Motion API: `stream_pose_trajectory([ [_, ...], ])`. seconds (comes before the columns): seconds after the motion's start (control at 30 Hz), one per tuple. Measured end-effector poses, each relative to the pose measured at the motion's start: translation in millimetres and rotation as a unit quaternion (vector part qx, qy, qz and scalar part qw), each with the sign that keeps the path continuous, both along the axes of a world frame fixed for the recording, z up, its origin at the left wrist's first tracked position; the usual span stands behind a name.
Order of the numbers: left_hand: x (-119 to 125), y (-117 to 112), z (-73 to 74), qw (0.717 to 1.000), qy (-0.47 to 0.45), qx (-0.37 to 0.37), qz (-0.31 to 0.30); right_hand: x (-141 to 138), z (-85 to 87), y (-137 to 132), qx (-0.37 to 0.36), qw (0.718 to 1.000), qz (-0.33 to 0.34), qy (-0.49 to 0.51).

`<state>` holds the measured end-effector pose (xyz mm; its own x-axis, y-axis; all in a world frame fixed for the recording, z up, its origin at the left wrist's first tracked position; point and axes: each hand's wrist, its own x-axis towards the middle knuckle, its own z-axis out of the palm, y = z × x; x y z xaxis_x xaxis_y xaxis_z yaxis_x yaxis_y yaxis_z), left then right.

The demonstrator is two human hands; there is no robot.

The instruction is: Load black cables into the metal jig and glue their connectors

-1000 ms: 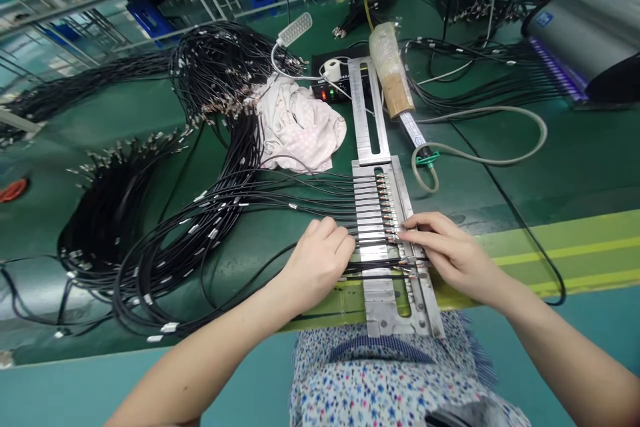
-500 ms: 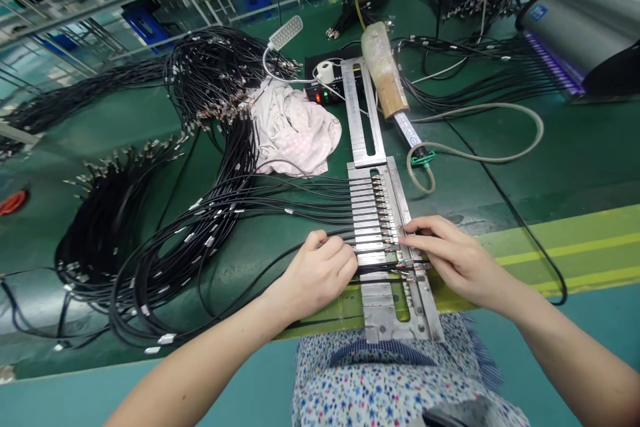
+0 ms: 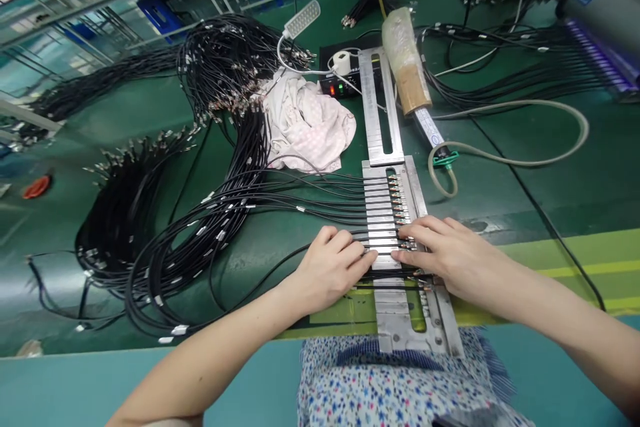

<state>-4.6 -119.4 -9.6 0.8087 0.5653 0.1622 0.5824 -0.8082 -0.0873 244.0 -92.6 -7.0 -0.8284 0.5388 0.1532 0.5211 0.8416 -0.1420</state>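
A slotted metal fixture (image 3: 391, 320) lies across the table's front edge, with several black cables set side by side in its grooves. Their small metal connectors (image 3: 399, 197) line up over the slot on the right. My left hand (image 3: 330, 270) is closed, thumb and forefinger pinching a black cable (image 3: 385, 253) at the fixture's left edge. My right hand (image 3: 443, 250) has its fingers closed about the connector end of the cables, thumb low on the same cable and forefinger above. The right fingertips partly cover the connectors there.
A second slotted metal plate (image 3: 371, 107) extends behind the fixture. Beyond it lie a taped tool with a wooden handle (image 3: 415, 88), a pink cloth (image 3: 310, 123) and a small lamp (image 3: 301, 20). Cable bundles (image 3: 120, 213) cover the left; a grey machine (image 3: 607, 7) stands far right.
The right hand has moved down and left along the fixture, its thumb now on a cable. The left hand's fingertips have come right onto the fixture. The whole view has shifted slightly.
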Motion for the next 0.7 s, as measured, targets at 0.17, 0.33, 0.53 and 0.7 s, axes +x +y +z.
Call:
stream_pose_trajectory([
  [0.17, 2.6, -6.6, 7.0, 0.998, 0.051, -0.023, 0.008, -2.7, 0.0, -3.7, 0.006, 1.0, -0.014, -0.011],
  [0.33, 8.5, -5.5, 9.4, 0.998, 0.037, -0.048, 0.022, -1.1, -5.0, -3.8, -0.012, 1.0, -0.019, -0.002],
  [0.53, 4.9, -12.8, -0.4, 0.996, -0.022, -0.06, 0.055, 7.9, -12.7, -14.4, -0.042, 0.994, -0.009, 0.098],
  [0.7, 3.3, -11.8, 11.4, 0.989, -0.028, -0.132, 0.065, 14.8, -0.7, -36.6, -0.079, 0.987, -0.014, 0.143],
])
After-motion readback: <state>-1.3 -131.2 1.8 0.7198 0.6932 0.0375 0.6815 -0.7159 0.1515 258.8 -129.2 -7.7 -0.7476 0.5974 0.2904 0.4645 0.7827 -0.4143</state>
